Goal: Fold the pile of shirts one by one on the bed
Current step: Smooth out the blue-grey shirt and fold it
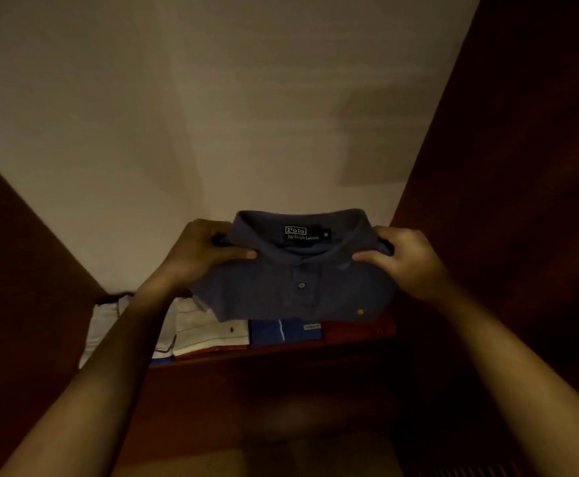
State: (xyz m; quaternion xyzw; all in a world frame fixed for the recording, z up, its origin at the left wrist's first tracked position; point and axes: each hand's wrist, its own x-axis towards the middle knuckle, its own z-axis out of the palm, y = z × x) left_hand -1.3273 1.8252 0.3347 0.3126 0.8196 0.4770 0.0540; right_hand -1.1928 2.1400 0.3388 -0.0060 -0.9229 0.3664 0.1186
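A folded navy polo shirt (298, 284) with a collar label and a small yellow logo is held over a wooden shelf, collar away from me. My left hand (205, 251) grips its left shoulder, thumb on top. My right hand (401, 258) grips its right shoulder the same way. Under the polo lie other folded shirts: a white striped one (208, 327), a blue one (284, 332) and a red one (360, 330).
The dark wooden shelf (281, 352) sits in a closet with brown side panels at left (22, 270) and right (522, 166). A pale back wall (229, 115) rises behind. White folded cloth (103, 325) lies at the shelf's far left. The light is dim.
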